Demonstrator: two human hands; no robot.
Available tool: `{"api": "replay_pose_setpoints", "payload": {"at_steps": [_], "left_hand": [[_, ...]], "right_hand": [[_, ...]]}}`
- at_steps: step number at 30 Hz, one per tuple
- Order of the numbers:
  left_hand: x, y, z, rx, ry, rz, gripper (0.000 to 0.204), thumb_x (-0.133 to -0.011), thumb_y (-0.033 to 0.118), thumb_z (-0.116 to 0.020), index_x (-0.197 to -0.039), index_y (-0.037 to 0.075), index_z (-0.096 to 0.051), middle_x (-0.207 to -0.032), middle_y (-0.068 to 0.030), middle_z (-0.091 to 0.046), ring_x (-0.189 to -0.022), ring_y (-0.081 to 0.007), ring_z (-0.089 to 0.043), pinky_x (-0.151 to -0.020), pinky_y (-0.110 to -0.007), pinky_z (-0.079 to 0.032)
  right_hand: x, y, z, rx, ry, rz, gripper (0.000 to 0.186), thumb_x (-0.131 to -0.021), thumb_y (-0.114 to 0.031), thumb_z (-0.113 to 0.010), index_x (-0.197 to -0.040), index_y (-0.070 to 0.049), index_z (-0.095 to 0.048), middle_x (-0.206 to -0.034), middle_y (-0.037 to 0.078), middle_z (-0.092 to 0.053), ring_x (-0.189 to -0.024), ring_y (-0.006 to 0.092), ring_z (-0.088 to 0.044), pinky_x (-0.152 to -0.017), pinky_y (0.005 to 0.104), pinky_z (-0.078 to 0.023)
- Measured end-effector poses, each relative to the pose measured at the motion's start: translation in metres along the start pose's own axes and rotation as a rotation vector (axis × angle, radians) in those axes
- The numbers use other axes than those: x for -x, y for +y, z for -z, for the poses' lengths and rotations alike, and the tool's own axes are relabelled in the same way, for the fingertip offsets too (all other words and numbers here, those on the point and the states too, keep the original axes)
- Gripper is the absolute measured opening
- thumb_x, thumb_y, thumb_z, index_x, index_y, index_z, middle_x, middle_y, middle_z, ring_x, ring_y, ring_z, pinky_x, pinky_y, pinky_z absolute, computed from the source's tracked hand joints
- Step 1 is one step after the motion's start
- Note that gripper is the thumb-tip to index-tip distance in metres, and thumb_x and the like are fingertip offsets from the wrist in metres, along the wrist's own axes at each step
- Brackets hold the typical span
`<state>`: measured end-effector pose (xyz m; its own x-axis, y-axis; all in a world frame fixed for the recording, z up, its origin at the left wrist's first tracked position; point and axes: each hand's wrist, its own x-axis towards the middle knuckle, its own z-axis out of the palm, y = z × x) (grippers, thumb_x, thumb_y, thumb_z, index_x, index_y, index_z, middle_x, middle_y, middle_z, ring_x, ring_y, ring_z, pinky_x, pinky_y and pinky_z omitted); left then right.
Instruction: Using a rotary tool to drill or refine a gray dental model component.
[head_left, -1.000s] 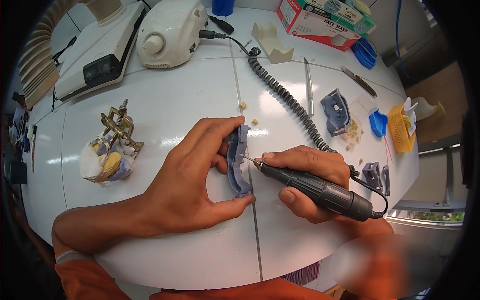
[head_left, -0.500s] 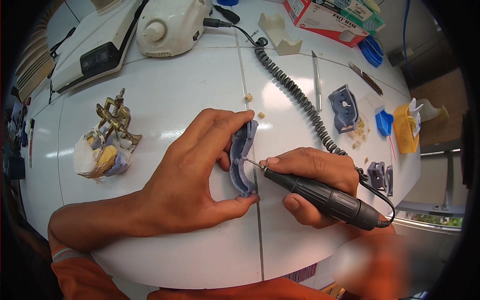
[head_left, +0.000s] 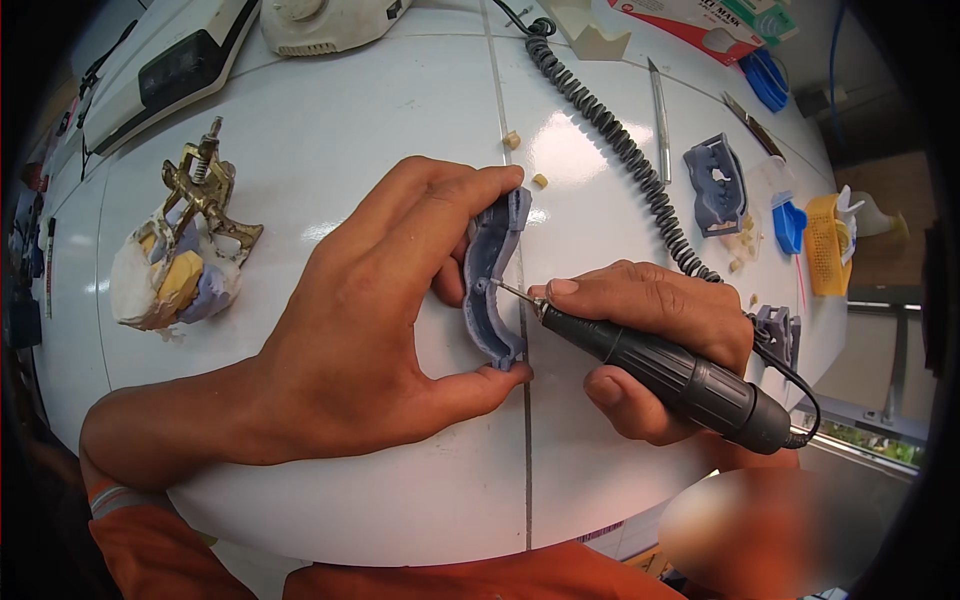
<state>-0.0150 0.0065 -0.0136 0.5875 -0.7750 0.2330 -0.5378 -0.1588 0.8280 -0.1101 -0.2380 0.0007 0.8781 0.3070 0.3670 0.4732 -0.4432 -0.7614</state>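
A curved grey-blue dental mould piece (head_left: 490, 265) is gripped at its two ends by my left hand (head_left: 375, 290), the fingers along the far end and the thumb at the near end. Its hollowed side faces up and to the right. My right hand (head_left: 655, 335) is closed around a black rotary handpiece (head_left: 670, 375), held like a pen. From its tip a thin metal bur (head_left: 515, 292) reaches to the middle of the mould's hollow, at a small round spot there. The fingertips behind the mould are partly hidden.
At left stands a brass articulator (head_left: 205, 190) with a plaster model (head_left: 150, 285). A coiled cord (head_left: 620, 135) crosses the table at right. Beyond it lie a scalpel (head_left: 660, 120), another grey-blue mould (head_left: 717, 185), a blue tray (head_left: 788, 222) and a yellow basket (head_left: 828, 245).
The whole view has shifted, so the table items sit higher in the picture. The mould is turned slightly and shows more of its hollow. Both grips stay the same.
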Motion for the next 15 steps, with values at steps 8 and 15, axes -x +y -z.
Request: {"api": "replay_pose_setpoints", "payload": {"at_steps": [8,15], "left_hand": [[0.0005,0.0009,-0.0005,-0.004,-0.006,0.000,0.097,-0.067,0.008,-0.094,-0.153,-0.002,-0.050,-0.127,-0.0130,-0.057,-0.100,-0.0171,-0.059,-0.076,-0.026,-0.053],[0.0007,0.0009,0.0003,-0.002,-0.003,0.002,0.097,-0.068,0.008,-0.094,-0.154,-0.001,-0.050,-0.128,-0.0134,-0.057,-0.101,-0.0178,-0.060,-0.076,-0.027,-0.053]], "right_hand": [[0.0029,0.0029,-0.0026,0.005,0.020,0.026,0.043,-0.081,-0.012,-0.077,-0.119,0.006,-0.076,-0.093,0.019,-0.079,-0.080,0.0267,-0.079,-0.072,0.0328,-0.064],[0.0004,-0.0007,0.0001,0.013,0.000,0.006,0.042,-0.081,-0.013,-0.078,-0.119,0.005,-0.076,-0.093,0.019,-0.079,-0.080,0.0266,-0.079,-0.073,0.0328,-0.064]]}}
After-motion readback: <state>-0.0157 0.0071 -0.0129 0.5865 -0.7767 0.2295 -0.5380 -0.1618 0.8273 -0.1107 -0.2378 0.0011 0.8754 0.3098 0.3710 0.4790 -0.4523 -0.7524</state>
